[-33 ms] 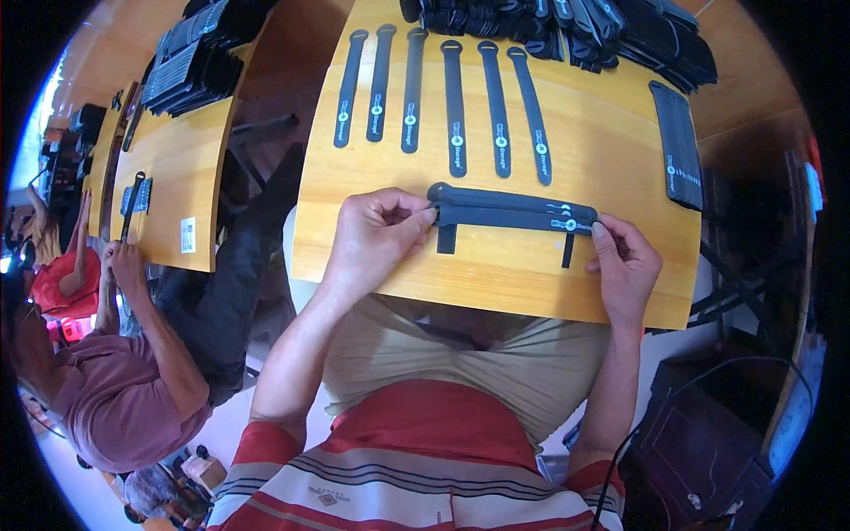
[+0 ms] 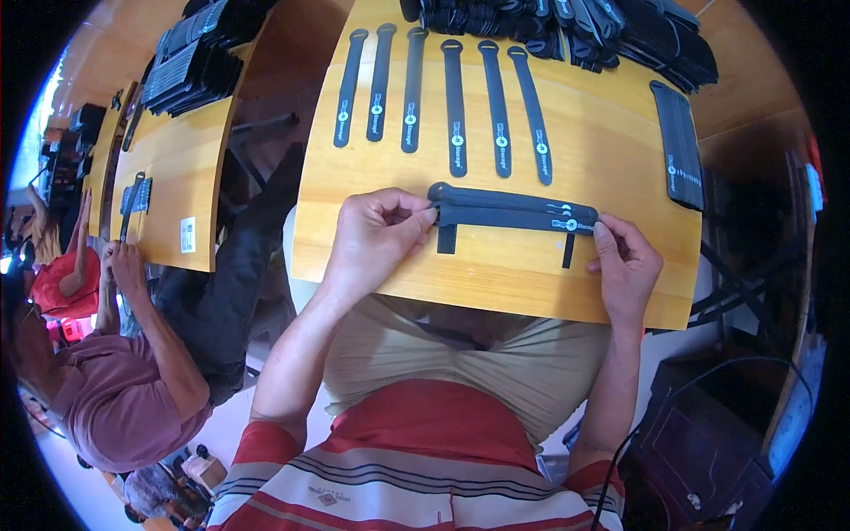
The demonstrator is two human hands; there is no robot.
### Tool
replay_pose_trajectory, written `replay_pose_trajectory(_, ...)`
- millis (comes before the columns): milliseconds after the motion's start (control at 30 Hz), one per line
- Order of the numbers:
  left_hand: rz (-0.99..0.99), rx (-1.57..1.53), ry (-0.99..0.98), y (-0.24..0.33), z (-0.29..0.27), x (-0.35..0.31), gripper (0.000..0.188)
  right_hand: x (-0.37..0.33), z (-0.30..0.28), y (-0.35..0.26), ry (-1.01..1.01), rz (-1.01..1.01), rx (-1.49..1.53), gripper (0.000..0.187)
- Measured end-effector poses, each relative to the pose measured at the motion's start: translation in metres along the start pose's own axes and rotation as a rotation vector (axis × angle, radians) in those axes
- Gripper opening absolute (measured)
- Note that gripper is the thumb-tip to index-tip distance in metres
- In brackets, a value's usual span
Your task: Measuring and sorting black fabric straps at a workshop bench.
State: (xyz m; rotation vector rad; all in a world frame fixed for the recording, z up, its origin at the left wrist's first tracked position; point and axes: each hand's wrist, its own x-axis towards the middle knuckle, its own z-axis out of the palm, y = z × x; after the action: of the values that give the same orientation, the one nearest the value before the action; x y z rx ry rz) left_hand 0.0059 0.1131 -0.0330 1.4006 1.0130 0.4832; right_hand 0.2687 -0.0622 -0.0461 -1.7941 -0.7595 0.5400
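Note:
Several black cinch straps (image 2: 513, 211) lie overlapped in a small stack, crosswise near the table's front edge. At their looped left end, my left hand (image 2: 376, 234) pinches the front strap between thumb and fingers. My right hand (image 2: 627, 257) pinches that strap's right end, by its white print. Two short black strips, one on the left (image 2: 447, 240) and one on the right (image 2: 567, 252), stick out from under the stack toward me. Beyond the stack, several single straps (image 2: 453, 97) are spread in a row, loop ends pointing away.
A heap of black straps (image 2: 531, 22) fills the table's far edge. Along the right edge lies a neat strap stack (image 2: 677, 146). On the left, a co-worker in a purple shirt (image 2: 128, 398) handles a strap at another wooden table (image 2: 186, 159). A thin black cable (image 2: 708, 367) hangs at the right.

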Motion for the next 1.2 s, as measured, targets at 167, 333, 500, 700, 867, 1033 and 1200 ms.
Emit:
replay_pose_trajectory(167,-0.007,0.018,0.013,0.0021,0.0017,-0.0003,0.009,0.0012,0.0026,-0.0049,-0.002,-0.03,-0.015,0.016)
replay_pose_trajectory(333,0.002,0.049,-0.014,0.0011,-0.0009,-0.0005,0.009,0.0008,0.0053,-0.0082,0.011,-0.04,-0.057,0.014)
replay_pose_trajectory(500,-0.016,0.064,0.006,0.0004,-0.0012,-0.0022,0.01,0.0,0.0038,-0.0092,0.0,-0.049,-0.098,0.011)
replay_pose_trajectory(700,-0.035,0.054,0.029,0.0007,0.0002,-0.0023,0.009,0.0004,0.006,-0.0053,0.016,-0.103,-0.149,0.01)
replay_pose_trajectory(867,-0.054,0.058,0.062,-0.0018,-0.0002,-0.0028,0.01,0.0003,0.0075,-0.008,0.023,-0.116,-0.16,0.011)
replay_pose_trajectory(1033,-0.074,0.051,0.06,0.0022,0.0033,-0.0031,0.011,-0.0001,0.0042,-0.002,0.025,-0.151,-0.167,0.011)
replay_pose_trajectory(1200,-0.062,0.028,0.06,0.0015,0.0027,-0.0038,0.01,-0.0006,0.0047,-0.0037,0.025,-0.13,-0.156,0.009)
